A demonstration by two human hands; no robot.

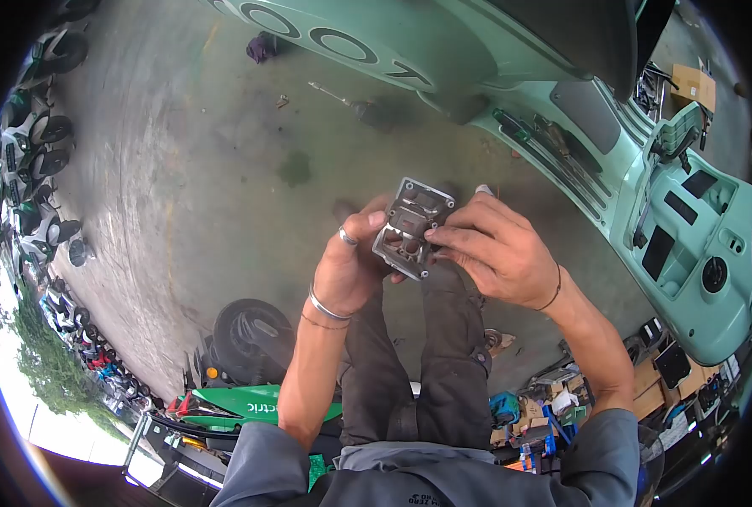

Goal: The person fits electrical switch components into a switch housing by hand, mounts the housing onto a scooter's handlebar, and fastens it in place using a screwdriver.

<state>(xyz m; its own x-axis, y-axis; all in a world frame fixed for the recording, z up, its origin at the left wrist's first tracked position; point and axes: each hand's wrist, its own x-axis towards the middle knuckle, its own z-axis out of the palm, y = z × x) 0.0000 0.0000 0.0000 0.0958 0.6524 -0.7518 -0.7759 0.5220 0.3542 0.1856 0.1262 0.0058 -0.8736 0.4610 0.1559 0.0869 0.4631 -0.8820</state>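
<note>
A small rectangular metal housing (409, 221), with open hollows and screw holes at its corners, is held up over my knees. My left hand (355, 253) grips its left side, the thumb lying along the edge and the other fingers hidden beneath. From the right, my right hand (498, 249) is closed with its fingertips pressed at the housing's right edge. Whether a small part is also pinched there, I cannot tell. A small pale tip (484, 190) shows just beyond my right knuckles.
A mint-green scooter body (511, 59) curves across the top and right. Below left is a black wheel (253, 342) by a green panel (236, 406). Tools and boxes crowd the lower right. A long tool (329, 93) and a purple cloth (262, 48) lie on the floor (164, 177). Parked scooters (42, 169) line the left.
</note>
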